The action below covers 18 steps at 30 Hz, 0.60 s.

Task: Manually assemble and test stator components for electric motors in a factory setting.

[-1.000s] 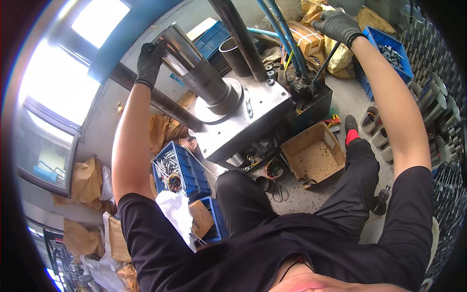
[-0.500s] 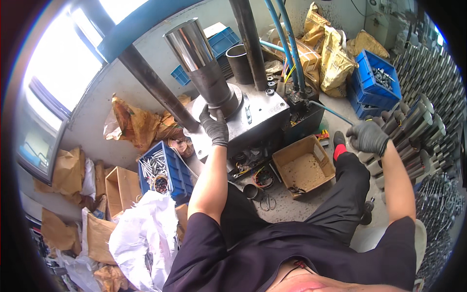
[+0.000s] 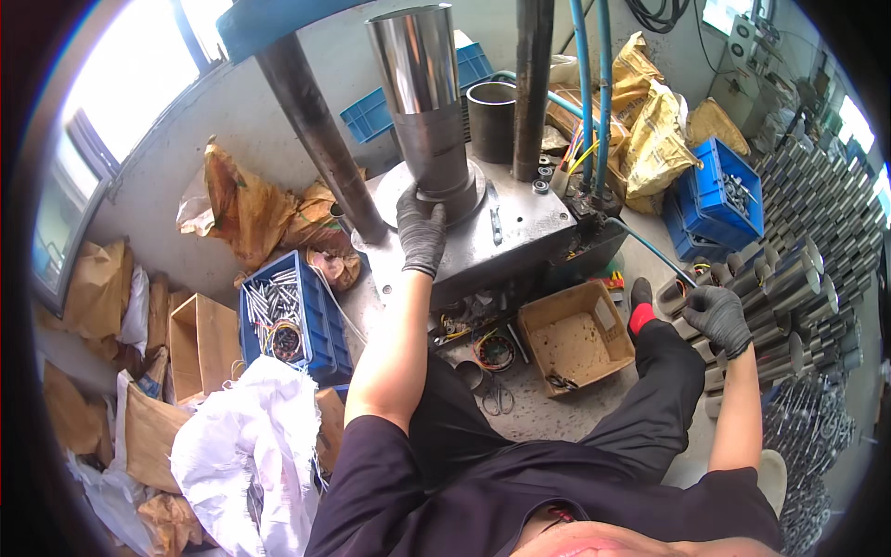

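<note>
A polished steel tube [image 3: 413, 60] stands upright on a dark steel cylinder [image 3: 432, 153], which rests on a round plate on the press bed [image 3: 529, 215]. My left hand [image 3: 420, 232], in a dark glove, grips the near side of the dark cylinder's base, thumb on the right and fingers on the left. The fingertips are partly hidden. My right hand [image 3: 719, 318], gloved too, is closed round the end of a blue lever [image 3: 650, 249] at the press's right side. A small metal tool [image 3: 496, 223] lies on the bed, right of the cylinder.
Dark press posts [image 3: 320, 139] flank the tube. A wide dark pipe [image 3: 492, 125] stands behind. An open cardboard box [image 3: 575, 339] is on the floor between my legs. Left stands a blue crate [image 3: 316, 325] of metal pins; right are stacked steel tubes [image 3: 789, 278] and blue crates [image 3: 715, 186].
The whole view has shifted, so the press sits lower and further right. The lever's outer end has swung down toward me with my right hand. My left hand stays at the cylinder's base.
</note>
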Tool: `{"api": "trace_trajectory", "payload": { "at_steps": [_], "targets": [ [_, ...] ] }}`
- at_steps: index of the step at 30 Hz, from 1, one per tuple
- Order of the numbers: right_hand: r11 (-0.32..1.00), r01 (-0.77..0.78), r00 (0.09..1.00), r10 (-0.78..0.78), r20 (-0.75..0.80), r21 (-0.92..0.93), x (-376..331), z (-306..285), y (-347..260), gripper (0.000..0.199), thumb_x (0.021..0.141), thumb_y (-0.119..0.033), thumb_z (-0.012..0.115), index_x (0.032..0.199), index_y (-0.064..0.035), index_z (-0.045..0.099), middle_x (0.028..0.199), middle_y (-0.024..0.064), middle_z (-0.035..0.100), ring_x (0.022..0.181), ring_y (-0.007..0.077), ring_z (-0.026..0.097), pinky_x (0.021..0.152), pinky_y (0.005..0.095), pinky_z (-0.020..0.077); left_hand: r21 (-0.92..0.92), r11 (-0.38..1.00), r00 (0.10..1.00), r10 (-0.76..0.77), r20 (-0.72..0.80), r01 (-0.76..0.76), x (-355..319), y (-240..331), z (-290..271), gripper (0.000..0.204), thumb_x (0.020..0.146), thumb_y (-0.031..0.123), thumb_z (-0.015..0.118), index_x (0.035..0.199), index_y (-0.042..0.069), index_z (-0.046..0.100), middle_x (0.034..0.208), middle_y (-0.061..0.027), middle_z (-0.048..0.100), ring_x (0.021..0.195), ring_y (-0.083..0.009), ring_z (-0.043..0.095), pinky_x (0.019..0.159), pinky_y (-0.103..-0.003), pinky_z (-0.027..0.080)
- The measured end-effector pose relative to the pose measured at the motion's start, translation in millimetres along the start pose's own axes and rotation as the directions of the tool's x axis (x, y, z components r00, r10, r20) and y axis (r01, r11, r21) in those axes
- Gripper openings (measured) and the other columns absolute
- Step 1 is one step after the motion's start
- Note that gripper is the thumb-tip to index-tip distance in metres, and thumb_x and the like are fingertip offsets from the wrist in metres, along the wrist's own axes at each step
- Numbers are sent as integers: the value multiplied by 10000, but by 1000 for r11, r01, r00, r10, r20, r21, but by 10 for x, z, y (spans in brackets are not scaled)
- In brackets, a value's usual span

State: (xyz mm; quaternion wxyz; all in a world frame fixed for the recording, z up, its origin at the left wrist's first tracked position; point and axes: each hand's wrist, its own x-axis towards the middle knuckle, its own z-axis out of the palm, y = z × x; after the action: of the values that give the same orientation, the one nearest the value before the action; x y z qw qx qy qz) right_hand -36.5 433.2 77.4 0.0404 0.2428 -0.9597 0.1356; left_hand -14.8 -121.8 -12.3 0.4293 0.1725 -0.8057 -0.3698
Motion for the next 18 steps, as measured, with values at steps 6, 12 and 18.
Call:
{"api": "trace_trajectory", "payload": {
  "at_steps": [6,12,18],
  "targets": [
    [995,-39,998,35,46,89,85,-11,-131,184,801,-189,780,880,-34,720,812,184,698,780,354,696,716,449,540,30,999,998,-33,-47,34,54,-70,-13,666,840,102,756,1439,11,478,1381,-253,545,1298,-410,539,1129,-469,426],
    [981,-116,993,113,32,157,103,-62,-261,151,836,-156,754,887,-19,716,737,162,675,698,322,671,673,413,512,-2,998,998,-67,-15,67,71,-29,-19,638,855,60,733,1435,-17,478,1370,-240,556,1276,-366,568,1130,-428,436],
    [993,-57,998,58,-10,103,126,-83,-262,143,831,-145,748,888,-18,713,717,157,667,664,284,656,659,393,502,-7,995,995,-97,-18,97,77,5,-24,648,850,82,749,1434,-2,480,1367,-252,556,1277,-385,563,1124,-444,442]
  ]
}}
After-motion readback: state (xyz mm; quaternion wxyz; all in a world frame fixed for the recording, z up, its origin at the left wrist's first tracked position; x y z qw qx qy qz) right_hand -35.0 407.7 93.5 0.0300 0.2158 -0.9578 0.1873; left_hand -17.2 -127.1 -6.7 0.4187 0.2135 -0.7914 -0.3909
